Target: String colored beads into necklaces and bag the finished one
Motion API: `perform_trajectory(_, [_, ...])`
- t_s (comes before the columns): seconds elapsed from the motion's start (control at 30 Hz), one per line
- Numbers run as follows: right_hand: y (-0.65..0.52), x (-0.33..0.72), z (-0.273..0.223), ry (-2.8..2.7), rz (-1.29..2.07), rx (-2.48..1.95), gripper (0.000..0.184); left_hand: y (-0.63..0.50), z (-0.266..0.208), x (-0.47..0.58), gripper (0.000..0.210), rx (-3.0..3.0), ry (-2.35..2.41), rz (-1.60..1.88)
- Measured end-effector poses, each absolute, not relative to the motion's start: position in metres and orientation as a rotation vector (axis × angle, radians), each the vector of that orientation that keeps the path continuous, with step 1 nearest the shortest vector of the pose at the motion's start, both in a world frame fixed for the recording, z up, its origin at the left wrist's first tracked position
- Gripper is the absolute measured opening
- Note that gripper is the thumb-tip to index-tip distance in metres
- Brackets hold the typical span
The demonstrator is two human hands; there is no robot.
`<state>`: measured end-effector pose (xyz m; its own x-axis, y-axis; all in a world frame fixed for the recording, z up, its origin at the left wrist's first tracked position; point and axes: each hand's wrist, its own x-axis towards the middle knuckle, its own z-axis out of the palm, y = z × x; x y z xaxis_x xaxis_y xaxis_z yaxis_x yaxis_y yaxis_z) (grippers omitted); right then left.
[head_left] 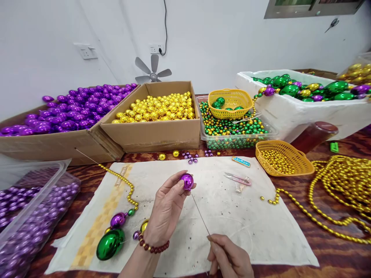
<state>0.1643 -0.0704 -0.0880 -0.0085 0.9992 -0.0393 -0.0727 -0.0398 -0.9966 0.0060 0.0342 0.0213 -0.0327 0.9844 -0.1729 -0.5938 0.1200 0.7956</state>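
Note:
My left hand, wearing a beaded bracelet, pinches a shiny purple ball above the white cloth. At the lower right, my right hand has its fingers closed on a long thin needle. The needle's far end reaches the underside of the purple ball; whether it has entered a hole is not visible. Left of my wrist lies a strand with a large green ball, a purple ball and small gold beads. A gold ball is partly hidden behind my left hand.
Boxes of purple balls and gold balls stand at the back. Thread snips lie on the cloth. A yellow basket of gold beads and gold bead strands sit right; a bag of purple beads is left.

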Motion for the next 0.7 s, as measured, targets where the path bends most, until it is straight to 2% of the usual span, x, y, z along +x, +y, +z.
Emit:
perform_trajectory(0.5, [-0.069, 0.16, -0.088, -1.128, 1.327, -1.154, 0.026, 0.028, 0.021, 0.01, 0.029, 0.549, 0.847, 1.354])
perform_trajectory(0.7, [-0.064, 0.15, -0.083, -1.108, 1.231, -1.187, 0.029, 0.013, 0.021, 0.021, 0.032, 0.599, 0.871, 1.325])
